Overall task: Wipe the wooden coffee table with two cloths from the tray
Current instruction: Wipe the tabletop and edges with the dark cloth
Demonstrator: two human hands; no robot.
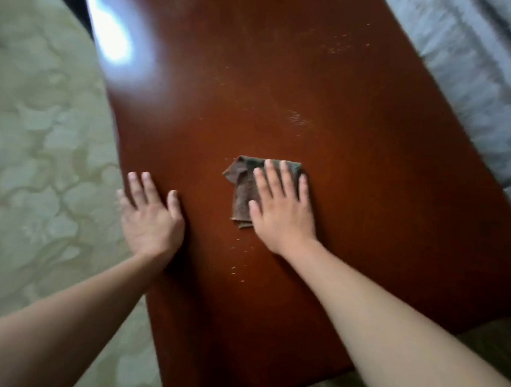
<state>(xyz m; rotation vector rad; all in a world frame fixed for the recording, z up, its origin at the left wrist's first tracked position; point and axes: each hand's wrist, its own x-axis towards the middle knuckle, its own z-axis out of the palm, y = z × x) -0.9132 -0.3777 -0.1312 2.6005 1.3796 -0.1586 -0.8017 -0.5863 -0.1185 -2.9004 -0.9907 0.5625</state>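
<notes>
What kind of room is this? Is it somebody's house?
Probably a living room in a home: a shiny wooden coffee table, grey padded fabric like a sofa beside it, and a pale patterned carpet on the other side. The right hand presses a cloth on it.

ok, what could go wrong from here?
1. The right hand covers only part of the small folded cloth; it may bunch and miss strips.
2. Specks near the right wrist could be skipped.
3. The bare left hand at the table edge may smudge it.
</notes>
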